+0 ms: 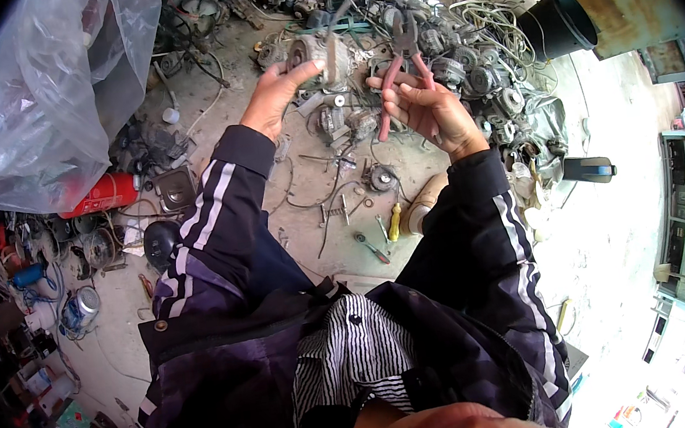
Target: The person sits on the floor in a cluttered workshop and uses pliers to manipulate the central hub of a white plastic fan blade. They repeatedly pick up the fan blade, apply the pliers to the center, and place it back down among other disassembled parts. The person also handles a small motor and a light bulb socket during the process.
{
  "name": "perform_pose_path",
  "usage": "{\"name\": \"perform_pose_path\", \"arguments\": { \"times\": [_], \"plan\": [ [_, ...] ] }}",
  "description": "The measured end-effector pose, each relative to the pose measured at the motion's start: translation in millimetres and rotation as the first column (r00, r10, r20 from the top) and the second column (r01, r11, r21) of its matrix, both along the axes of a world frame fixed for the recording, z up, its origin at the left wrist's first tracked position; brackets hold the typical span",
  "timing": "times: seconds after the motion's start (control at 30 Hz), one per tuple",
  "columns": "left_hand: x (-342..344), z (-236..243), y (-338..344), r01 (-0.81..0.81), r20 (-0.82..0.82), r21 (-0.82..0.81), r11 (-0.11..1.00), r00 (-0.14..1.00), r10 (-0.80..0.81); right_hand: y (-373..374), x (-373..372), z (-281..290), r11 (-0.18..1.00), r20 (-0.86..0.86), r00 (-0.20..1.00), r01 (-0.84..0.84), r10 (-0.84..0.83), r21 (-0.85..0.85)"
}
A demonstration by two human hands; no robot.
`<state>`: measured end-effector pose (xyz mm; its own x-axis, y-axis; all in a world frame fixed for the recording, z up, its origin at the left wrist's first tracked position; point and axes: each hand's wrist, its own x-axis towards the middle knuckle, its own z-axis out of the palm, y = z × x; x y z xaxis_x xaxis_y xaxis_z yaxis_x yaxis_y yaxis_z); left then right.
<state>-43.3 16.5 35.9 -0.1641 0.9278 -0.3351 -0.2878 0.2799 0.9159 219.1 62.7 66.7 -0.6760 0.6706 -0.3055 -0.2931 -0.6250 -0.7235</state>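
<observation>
My left hand (276,95) is closed on a round, dusty electric motor (309,55), thumb laid across its near side. To its right, my right hand (431,115) grips pliers (405,39) by their red handles, jaws pointing away from me. The handles are spread apart, and the jaw tips overlap the clutter behind. Both hands are raised over a floor strewn with motor parts. Between my feet lie a yellow-handled screwdriver (395,222), a ratchet wrench (373,248) and a coil spring (334,211). A small motor piece (381,178) sits beyond them.
A heap of old motors (483,78) and tangled cables (488,11) spreads at the far right, beside a black bucket (559,22). Far left stands a large clear plastic bag (51,103), with a red cylinder (109,192) under its edge. A metal tray (176,189) lies nearby.
</observation>
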Motion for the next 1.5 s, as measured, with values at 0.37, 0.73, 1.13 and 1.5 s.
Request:
{"name": "perform_pose_path", "arguments": {
  "times": [0.37,0.73,1.13,1.5],
  "plan": [
    [-10.0,24.9,-10.1,-0.075,-0.129,-0.008,0.997,0.989,0.073,-20.6,-23.1,-38.4,0.26,0.465,0.595,-0.401,-0.655,0.879],
    [10.8,5.0,-8.1,-0.038,-0.163,-0.02,0.999,0.986,0.034,-27.2,-35.5,-32.0,0.101,0.361,0.562,-0.44,-0.744,0.892],
    [35.3,-3.0,-15.5,-0.139,-0.249,0.042,0.989,0.958,0.145,-37.7,-41.0,-58.0,0.15,0.367,0.615,-0.375,-0.699,0.915],
    [51.1,-10.8,-23.8,-0.267,-0.59,0.004,0.964,0.778,0.218,-45.1,-45.8,-60.6,0.262,0.536,0.349,-0.592,-0.768,0.762]
  ]
}}
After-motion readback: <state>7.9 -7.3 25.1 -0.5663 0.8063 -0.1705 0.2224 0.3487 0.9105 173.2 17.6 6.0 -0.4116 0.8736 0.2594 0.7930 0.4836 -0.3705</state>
